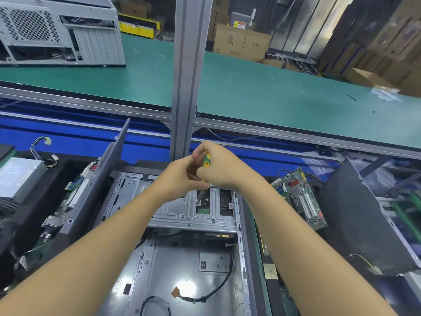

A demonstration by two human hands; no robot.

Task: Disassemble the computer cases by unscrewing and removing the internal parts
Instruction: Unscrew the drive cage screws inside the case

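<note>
An open computer case (182, 265) lies flat in the lower middle of the frame. Both hands meet above its far end. The right hand (221, 167) has its grip closed round the green and yellow handle of a screwdriver (206, 161). The left hand (180, 176) has its grip pinched on the thin metal part just under the handle. The tip points down and touches a shiny metal plate (173, 213) inside the case. A black cable (216, 290) curls on the case floor at the bottom. A green circuit board (300, 197) leans at the right. A gray power box (16, 176) sits at the left. Another case (57, 30) stands on the green worktop (250, 87) in the upper left. Brown boxes (239, 42) are stacked at the top.
</note>
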